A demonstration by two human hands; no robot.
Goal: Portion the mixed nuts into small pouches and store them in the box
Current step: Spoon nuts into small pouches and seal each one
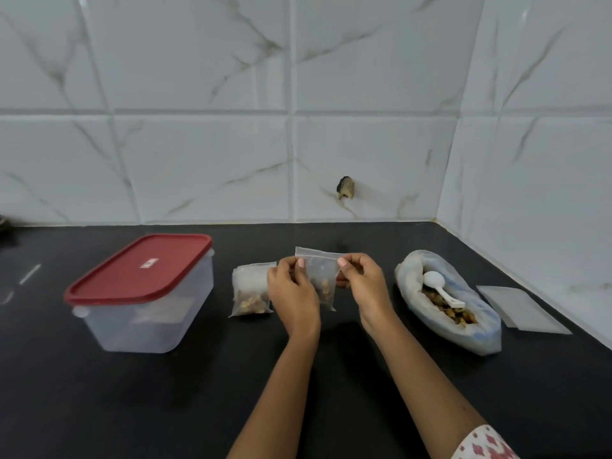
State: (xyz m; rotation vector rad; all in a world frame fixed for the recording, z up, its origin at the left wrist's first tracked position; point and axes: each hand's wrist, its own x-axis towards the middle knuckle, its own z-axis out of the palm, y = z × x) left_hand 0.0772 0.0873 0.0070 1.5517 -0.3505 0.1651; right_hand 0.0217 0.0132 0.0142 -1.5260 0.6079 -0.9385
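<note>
Both hands hold a small clear pouch (320,279) upright above the black bench (165,392), the left hand (291,293) and right hand (364,286) each pinching its top edge between fingers (344,262) and thumb; a few nuts sit at its bottom. Filled pouches (251,289) lie just left of the hands, beside the red-lidded box (142,293), which is closed. The open bag of mixed nuts (453,299), a white scoop (440,286) resting in it, lies to the right.

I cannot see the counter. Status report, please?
Both hands, left and right, pinch pouch top. Box lid on. Nothing blocking.
</note>
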